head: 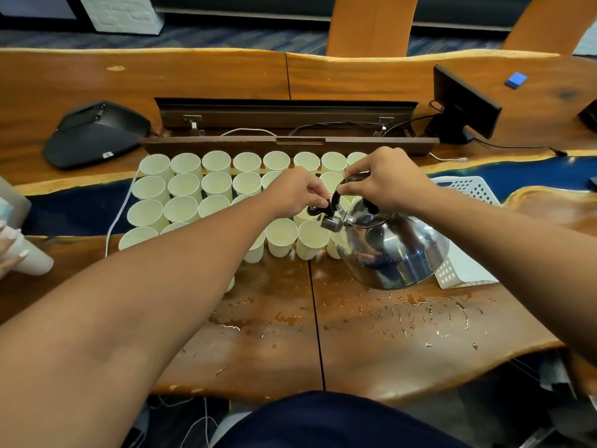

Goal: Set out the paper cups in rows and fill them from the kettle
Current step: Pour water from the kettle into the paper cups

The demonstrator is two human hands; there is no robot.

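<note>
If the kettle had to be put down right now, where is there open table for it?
The near tabletop, between the front cup row and the table's near edge, is bare but wet with spilled drops. The kettle is tilted above its far edge, gripped by the left hand and right hand. Crowded: the paper cups behind, the white basket at right.

pale cream cups (185, 208), shiny silver kettle (395, 250) with black handle (352, 181), brown-and-blue table (403, 331)
</note>
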